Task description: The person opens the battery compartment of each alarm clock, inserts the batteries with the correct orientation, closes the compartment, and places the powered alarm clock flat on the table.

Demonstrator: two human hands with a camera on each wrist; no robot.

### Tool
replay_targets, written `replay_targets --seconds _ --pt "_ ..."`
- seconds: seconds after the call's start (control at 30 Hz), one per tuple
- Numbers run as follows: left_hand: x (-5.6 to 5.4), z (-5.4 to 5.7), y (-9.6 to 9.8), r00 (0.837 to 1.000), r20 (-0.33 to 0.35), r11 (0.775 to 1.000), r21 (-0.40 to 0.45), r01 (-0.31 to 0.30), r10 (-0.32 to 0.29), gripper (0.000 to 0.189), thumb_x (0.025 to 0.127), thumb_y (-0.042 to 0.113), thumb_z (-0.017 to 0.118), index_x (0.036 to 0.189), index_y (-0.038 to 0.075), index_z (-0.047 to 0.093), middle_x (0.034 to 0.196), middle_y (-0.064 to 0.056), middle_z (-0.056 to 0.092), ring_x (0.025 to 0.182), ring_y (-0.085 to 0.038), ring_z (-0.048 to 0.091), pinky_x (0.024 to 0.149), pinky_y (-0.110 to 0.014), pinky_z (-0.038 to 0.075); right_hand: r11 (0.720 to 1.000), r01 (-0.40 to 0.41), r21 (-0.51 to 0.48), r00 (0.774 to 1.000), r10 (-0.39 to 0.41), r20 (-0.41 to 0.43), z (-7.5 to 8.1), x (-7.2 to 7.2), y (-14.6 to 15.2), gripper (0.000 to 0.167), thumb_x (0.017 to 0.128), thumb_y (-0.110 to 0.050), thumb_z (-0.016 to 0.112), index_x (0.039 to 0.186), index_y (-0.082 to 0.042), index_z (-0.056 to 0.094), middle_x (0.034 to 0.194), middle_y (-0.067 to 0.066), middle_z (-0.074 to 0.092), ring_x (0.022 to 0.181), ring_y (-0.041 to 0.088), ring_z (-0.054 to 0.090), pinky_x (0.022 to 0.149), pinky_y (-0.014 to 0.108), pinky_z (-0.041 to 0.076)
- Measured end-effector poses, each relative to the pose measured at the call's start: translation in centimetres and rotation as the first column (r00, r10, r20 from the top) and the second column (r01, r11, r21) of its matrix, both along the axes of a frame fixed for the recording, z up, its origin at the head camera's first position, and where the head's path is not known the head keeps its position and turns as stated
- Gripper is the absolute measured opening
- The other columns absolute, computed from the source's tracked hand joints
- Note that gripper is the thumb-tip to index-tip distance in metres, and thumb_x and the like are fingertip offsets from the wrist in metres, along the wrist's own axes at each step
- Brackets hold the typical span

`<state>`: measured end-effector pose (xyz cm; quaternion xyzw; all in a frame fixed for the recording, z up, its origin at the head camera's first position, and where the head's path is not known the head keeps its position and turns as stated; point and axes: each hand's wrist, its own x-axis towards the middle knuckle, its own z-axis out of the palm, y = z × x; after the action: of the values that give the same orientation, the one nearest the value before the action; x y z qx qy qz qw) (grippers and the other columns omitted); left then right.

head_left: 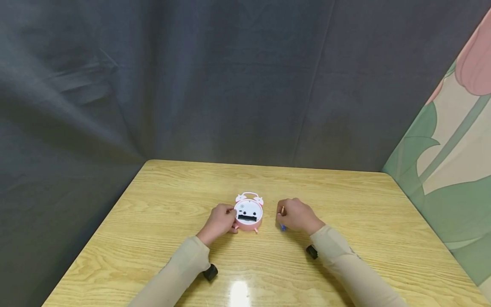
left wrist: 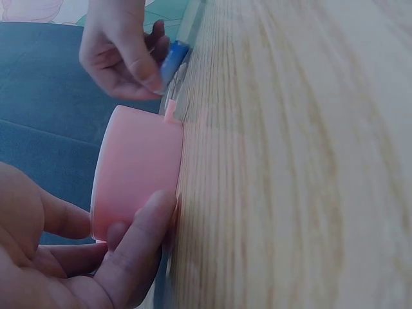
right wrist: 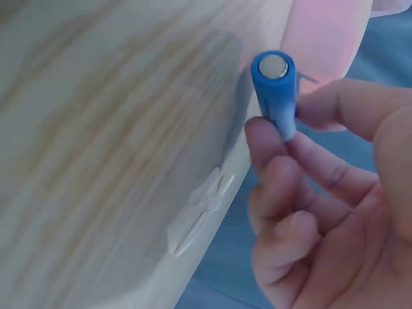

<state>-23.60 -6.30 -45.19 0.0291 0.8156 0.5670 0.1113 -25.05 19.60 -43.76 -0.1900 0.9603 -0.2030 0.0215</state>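
A pink alarm clock (head_left: 248, 215) lies with its white back up on the table, its black battery slot (head_left: 247, 218) uncovered. My left hand (head_left: 221, 221) grips the clock by its left side; in the left wrist view its fingers rest along the pink casing (left wrist: 138, 167). To the right of the clock, a short way off, my right hand (head_left: 297, 214) pinches a blue battery (right wrist: 277, 93) between thumb and fingers. The right wrist view shows the battery's flat metal end turned toward the camera. Under that hand, a small flat white piece (right wrist: 199, 212) lies on the table.
The wooden table (head_left: 184, 183) reaches back to a dark curtain (head_left: 238, 85). A wall with a flower pattern (head_left: 452, 170) borders the right side. Small black devices (head_left: 210, 272) sit at both wrists.
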Motion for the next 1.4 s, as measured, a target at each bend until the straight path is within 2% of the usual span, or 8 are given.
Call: replay_targets --seconds 0.2,0.33,0.47,0.6,0.77,0.93,1.13,1.4 --pt "-0.1 -0.1 0.0 1.0 -0.005 1.0 0.001 0.004 -0.004 0.032 0.1 0.008 0.044 0.117 -0.01 0.064 0.073 -0.011 0.06 0.061 -0.015 0.062 0.058 -0.028 0.062 0.99 -0.042 -0.132 0.993 0.027 -0.114 0.8 0.2 -1.0 0.005 0.088 -0.016 0.067 0.092 -0.013 0.07 0.068 -0.008 0.063 0.052 0.005 0.048 0.046 0.023 0.043" --pt "-0.1 0.0 0.0 1.0 -0.017 1.0 0.015 0.014 -0.014 0.031 0.101 0.008 0.044 0.115 -0.01 0.064 0.073 -0.012 0.061 0.062 -0.015 0.062 0.059 -0.029 0.062 0.975 -0.114 -0.19 0.971 0.069 -0.227 1.6 0.4 -1.9 0.008 0.091 -0.015 0.067 0.097 -0.011 0.072 0.073 -0.007 0.067 0.054 0.003 0.048 0.048 0.02 0.044" --pt "-0.1 0.0 0.1 1.0 -0.022 0.999 0.034 0.016 -0.016 0.029 0.101 0.007 0.045 0.112 -0.01 0.065 0.073 -0.012 0.061 0.061 -0.015 0.062 0.06 -0.029 0.063 0.966 -0.155 -0.205 0.953 0.091 -0.29 2.4 0.8 -3.1 0.009 0.093 -0.015 0.068 0.101 -0.012 0.072 0.08 -0.006 0.068 0.056 0.003 0.047 0.048 0.02 0.043" --pt "-0.2 0.0 0.2 0.999 -0.029 0.999 0.036 0.024 -0.023 0.028 0.101 0.007 0.046 0.112 -0.01 0.065 0.072 -0.011 0.061 0.06 -0.013 0.061 0.059 -0.029 0.063 0.969 -0.188 -0.159 0.928 0.122 -0.352 2.8 1.0 -4.3 0.009 0.094 -0.016 0.068 0.102 -0.013 0.071 0.087 -0.005 0.069 0.06 0.004 0.049 0.051 0.02 0.043" --pt "-0.3 -0.1 0.2 0.998 -0.035 0.998 0.049 0.044 -0.042 0.028 0.102 0.007 0.045 0.11 -0.01 0.066 0.071 -0.01 0.061 0.059 -0.013 0.061 0.059 -0.03 0.063 0.964 -0.258 -0.06 0.876 0.207 -0.436 2.5 1.2 -5.6 0.009 0.095 -0.015 0.069 0.103 -0.013 0.071 0.091 -0.004 0.07 0.07 0.006 0.058 0.057 0.021 0.048" --pt "-0.3 -0.3 0.3 0.997 -0.05 0.996 0.063 0.057 -0.054 0.027 0.101 0.006 0.044 0.103 -0.008 0.067 0.069 -0.011 0.061 0.058 -0.013 0.062 0.059 -0.031 0.063 0.954 -0.3 0.019 0.832 0.271 -0.484 1.9 1.3 -6.4 0.009 0.095 -0.014 0.069 0.104 -0.014 0.07 0.088 -0.006 0.069 0.065 0.006 0.054 0.055 0.021 0.047" --pt "-0.2 -0.3 0.3 0.997 -0.047 0.997 0.059 0.059 -0.056 0.028 0.101 0.007 0.043 0.105 -0.008 0.067 0.07 -0.012 0.062 0.058 -0.013 0.062 0.059 -0.031 0.063 0.943 -0.317 0.097 0.815 0.323 -0.481 1.5 1.6 -6.6 0.01 0.095 -0.01 0.068 0.103 -0.016 0.068 0.084 -0.006 0.061 0.059 0.006 0.045 0.05 0.018 0.038" --pt "-0.2 -0.4 0.3 0.998 -0.032 0.996 0.073 0.05 -0.048 0.029 0.101 0.007 0.044 0.108 -0.009 0.067 0.071 -0.012 0.062 0.059 -0.014 0.062 0.06 -0.032 0.063 0.933 -0.308 0.185 0.781 0.359 -0.51 0.8 1.8 -6.9 0.009 0.094 -0.01 0.068 0.098 -0.018 0.067 0.083 -0.005 0.059 0.058 0.006 0.046 0.045 0.019 0.039"
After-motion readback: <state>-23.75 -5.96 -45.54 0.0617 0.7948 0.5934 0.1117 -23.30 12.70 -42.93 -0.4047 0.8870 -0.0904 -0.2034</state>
